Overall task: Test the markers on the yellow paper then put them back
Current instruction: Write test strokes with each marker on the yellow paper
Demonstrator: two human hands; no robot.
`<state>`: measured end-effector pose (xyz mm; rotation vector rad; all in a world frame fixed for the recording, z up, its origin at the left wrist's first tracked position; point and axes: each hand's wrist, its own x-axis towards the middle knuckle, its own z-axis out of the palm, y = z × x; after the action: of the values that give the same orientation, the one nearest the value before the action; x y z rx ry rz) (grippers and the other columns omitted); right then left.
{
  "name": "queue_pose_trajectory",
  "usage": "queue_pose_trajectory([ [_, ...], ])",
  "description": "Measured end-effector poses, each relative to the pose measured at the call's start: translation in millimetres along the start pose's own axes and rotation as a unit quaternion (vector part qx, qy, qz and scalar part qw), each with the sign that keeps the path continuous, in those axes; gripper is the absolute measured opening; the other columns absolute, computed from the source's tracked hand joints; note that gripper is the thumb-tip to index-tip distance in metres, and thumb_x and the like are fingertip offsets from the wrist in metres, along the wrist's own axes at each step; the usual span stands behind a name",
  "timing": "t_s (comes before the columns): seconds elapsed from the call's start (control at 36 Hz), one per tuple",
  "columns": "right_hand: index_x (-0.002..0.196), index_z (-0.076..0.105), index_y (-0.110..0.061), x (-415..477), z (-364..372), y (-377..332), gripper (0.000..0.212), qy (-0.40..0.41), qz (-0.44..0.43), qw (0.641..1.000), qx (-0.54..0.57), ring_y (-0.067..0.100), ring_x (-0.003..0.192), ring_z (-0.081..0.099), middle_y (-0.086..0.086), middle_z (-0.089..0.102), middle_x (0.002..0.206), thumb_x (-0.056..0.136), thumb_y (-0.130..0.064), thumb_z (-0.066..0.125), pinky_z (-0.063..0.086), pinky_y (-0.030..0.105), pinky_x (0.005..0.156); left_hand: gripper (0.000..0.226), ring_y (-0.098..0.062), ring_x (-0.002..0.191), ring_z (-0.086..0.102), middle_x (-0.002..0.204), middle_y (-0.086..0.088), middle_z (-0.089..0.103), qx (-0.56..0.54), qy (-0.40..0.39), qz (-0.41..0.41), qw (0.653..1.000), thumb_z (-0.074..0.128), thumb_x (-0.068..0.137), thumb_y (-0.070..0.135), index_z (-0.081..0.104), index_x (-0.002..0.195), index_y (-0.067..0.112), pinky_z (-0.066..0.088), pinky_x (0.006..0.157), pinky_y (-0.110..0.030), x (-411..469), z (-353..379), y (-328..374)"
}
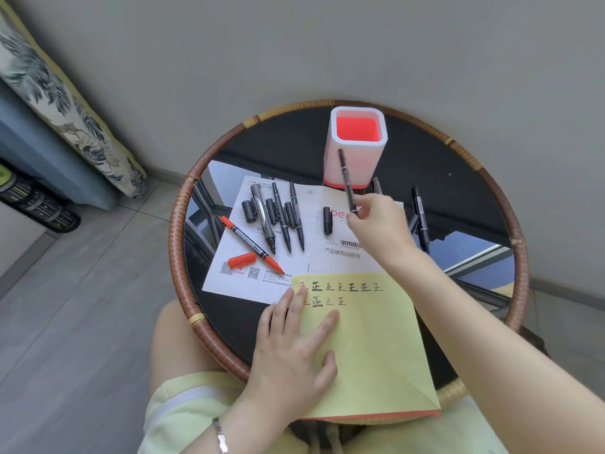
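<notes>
Filling most of the scene is a round dark glass table with a woven rattan rim (178, 224). A yellow sheet of paper (376, 348) lies at the table's near edge, overhanging it toward the person's lap, with two rows of marker strokes along its far side (one red, the rest black). A white printed leaflet (235, 273) lies unfolded just beyond it, across the middle and toward the left edge. A square white pen holder with a red inside (370, 158) stands upright near the far edge.

The left hand (291, 355) lies flat on the yellow paper, fingers straight and spread. The right hand (376, 224), raised over the leaflet, pinches a thin black marker (346, 178) by its lower end, its upper end in front of the holder's wall.

Several uncapped black markers (281, 221) lie side by side on the leaflet, a red marker (252, 245) slanting beside them. Another black marker (420, 217) lies on the glass toward the right edge. A red cap (241, 259) and a black cap (327, 220) lie loose on the leaflet.
</notes>
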<state>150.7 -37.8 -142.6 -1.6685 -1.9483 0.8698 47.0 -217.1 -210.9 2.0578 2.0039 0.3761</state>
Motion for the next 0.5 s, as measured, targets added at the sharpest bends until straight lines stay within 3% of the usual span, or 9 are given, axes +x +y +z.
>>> queue_pose_trajectory([
  [0.03,0.093,0.062,-0.014,-6,-4,1,0.013,0.01,-0.008,1.0,0.021,0.015,0.059,0.051,0.0,0.054,0.066,0.087,-0.011,0.051,0.035,0.008,0.047,0.048,-0.031,0.124,0.037,0.129,-0.018,0.055,-0.001,0.002,0.001,1.0,0.048,0.07,0.043,0.063,0.115,0.034,0.025,0.102,-0.043,0,0,0],
  [0.08,0.086,0.056,-0.021,-20,-12,6,0.005,0.029,0.001,0.996,0.082,0.009,0.063,0.057,0.0,0.06,0.072,0.087,-0.017,0.055,0.038,0.01,0.05,0.048,-0.032,0.125,0.037,0.129,-0.019,0.055,-0.001,0.007,0.004,1.0,0.048,0.07,0.043,0.063,0.114,0.033,0.022,0.105,-0.043,0,0,0],
  [0.19,0.081,0.052,-0.018,-51,-27,19,0.008,0.063,0.033,0.974,0.213,0.004,0.046,0.053,0.003,0.06,0.064,0.087,-0.014,0.056,0.044,0.019,0.047,0.047,-0.033,0.126,0.036,0.13,-0.02,0.053,0.007,0.006,0.002,1.0,0.048,0.069,0.043,0.066,0.111,0.03,0.014,0.109,-0.041,1,0,4],
  [0.33,0.083,0.052,-0.016,-80,-29,46,0.01,0.072,0.045,0.963,0.257,0.002,0.055,0.06,0.007,0.062,0.068,0.087,-0.009,0.058,0.045,0.015,0.044,0.043,-0.035,0.128,0.034,0.131,-0.017,0.054,0.024,0.009,-0.006,1.0,0.046,0.07,0.045,0.069,0.101,0.027,0.016,0.105,-0.043,5,0,12],
  [0.42,0.083,0.052,-0.017,-94,-24,57,0.012,0.071,0.054,0.958,0.272,0.004,0.063,0.063,0.002,0.063,0.07,0.086,-0.007,0.058,0.048,0.015,0.046,0.041,-0.037,0.128,0.032,0.133,-0.017,0.052,0.033,0.015,-0.016,0.999,0.045,0.071,0.047,0.069,0.096,0.025,0.024,0.096,-0.045,7,1,17],
  [0.5,0.081,0.052,-0.018,-103,-17,61,0.014,0.095,0.068,0.949,0.293,0.003,0.061,0.062,-0.003,0.063,0.064,0.086,-0.006,0.059,0.048,0.015,0.048,0.042,-0.036,0.128,0.033,0.132,-0.017,0.053,0.031,0.025,-0.007,0.999,0.044,0.072,0.047,0.069,0.094,0.021,0.025,0.097,-0.045,10,3,19],
])
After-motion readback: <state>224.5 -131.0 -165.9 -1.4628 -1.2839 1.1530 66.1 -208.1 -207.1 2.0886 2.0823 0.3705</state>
